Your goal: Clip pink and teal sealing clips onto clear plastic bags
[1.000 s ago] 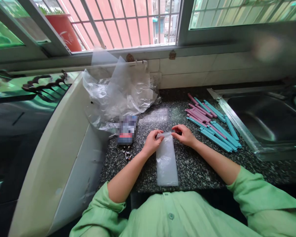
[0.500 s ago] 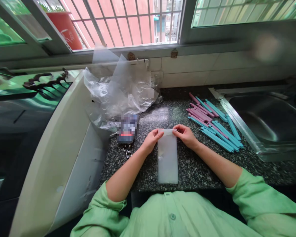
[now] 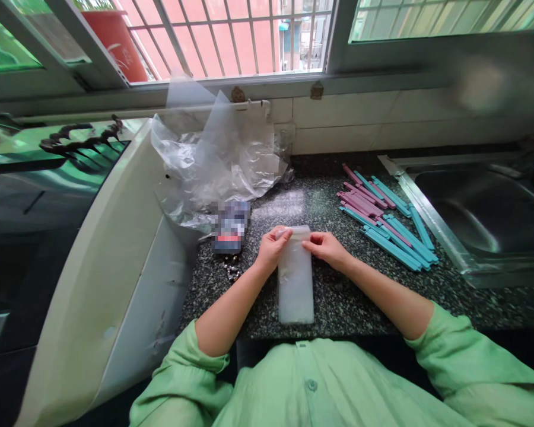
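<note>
A narrow, translucent white plastic bag (image 3: 296, 290) lies lengthwise toward me over the speckled dark counter (image 3: 356, 302). My left hand (image 3: 272, 246) is closed on its upper left edge, thumb on top. At the upper right edge, my right hand (image 3: 326, 248) pinches the plastic between thumb and fingers. Whether anything is inside the bag I cannot tell. To the right lies a loose pile of pink and light blue plastic strips (image 3: 387, 222), apart from both hands.
Crumpled clear plastic (image 3: 222, 160) is heaped at the back left. Before it lies a phone-like object (image 3: 230, 228), blurred out, with a beaded strap (image 3: 232, 270). A steel sink (image 3: 480, 207) is on the right, a cream-sided appliance (image 3: 102, 255) on the left.
The bag has shifted slightly left. My right hand has slid from its top corner a little down its right edge, and my left hand now overlaps the bag more.
</note>
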A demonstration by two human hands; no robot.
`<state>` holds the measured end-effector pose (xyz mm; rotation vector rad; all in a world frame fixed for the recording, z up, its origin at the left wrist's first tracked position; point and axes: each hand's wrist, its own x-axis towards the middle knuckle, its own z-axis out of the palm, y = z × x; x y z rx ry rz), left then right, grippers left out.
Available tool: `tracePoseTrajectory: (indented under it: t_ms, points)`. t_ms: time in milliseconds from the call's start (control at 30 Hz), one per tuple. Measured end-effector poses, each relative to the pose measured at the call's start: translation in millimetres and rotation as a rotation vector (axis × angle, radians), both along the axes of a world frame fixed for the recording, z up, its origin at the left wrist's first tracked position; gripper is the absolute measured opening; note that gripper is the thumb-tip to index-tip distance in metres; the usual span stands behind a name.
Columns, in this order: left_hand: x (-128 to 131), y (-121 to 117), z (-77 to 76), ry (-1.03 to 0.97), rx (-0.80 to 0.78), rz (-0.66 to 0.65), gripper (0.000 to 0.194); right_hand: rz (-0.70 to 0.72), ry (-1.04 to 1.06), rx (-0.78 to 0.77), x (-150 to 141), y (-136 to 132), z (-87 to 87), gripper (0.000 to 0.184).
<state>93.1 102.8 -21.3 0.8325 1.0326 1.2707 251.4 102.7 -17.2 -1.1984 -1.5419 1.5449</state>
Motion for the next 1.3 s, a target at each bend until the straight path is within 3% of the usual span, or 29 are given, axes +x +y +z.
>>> tracePoseTrajectory:
  t_ms: [133,233,467,600,700,800,867,967,1033,1100,1300]
  points:
    - [-4.7,2.1,1.8,-0.018,0.127,0.121,0.034,0.164,-0.112,-0.084,-4.5,-12.2,-2.3,0.024]
    - [-8.0,2.5,3.1,-0.035,0.170,0.126,0.030,0.160,-0.198,-0.048,-6.1,-17.4,-3.9,0.017]
    - [-11.9,3.0,4.9,-0.159,0.150,0.138,0.032,0.326,-0.225,-0.072,-2.2,-22.2,-3.0,0.014]
    - [-14.3,2.0,5.0,-0.083,0.082,-0.028,0.044,0.251,-0.117,-0.075,0.2,-20.9,-6.7,0.017]
    - [-14.0,0.1,3.2,0.067,-0.026,-0.186,0.041,0.243,-0.079,-0.096,2.8,-18.3,-7.9,0.025]
    - [-10.9,-3.0,0.3,0.127,-0.076,-0.185,0.036,0.211,-0.033,-0.079,6.7,-13.4,-4.0,0.034]
    - [-8.2,-5.8,-1.0,0.140,-0.093,-0.234,0.033,0.078,0.011,-0.004,10.5,-8.5,1.4,0.038]
    - [-5.2,-10.1,-0.4,0.195,-0.147,-0.419,0.031,-0.147,0.036,0.111,16.9,-1.8,9.2,0.037]
    - [-4.2,-11.7,1.5,0.226,-0.156,-0.485,0.032,-0.205,0.004,0.152,19.5,-0.1,11.6,0.036]
    - [-3.7,-12.0,3.5,0.218,-0.112,-0.444,0.036,-0.184,-0.035,0.185,19.3,-1.0,11.1,0.036]
    - [-3.5,-10.1,3.2,0.228,0.040,-0.153,0.037,-0.041,-0.118,0.235,10.2,-6.8,2.6,0.030]
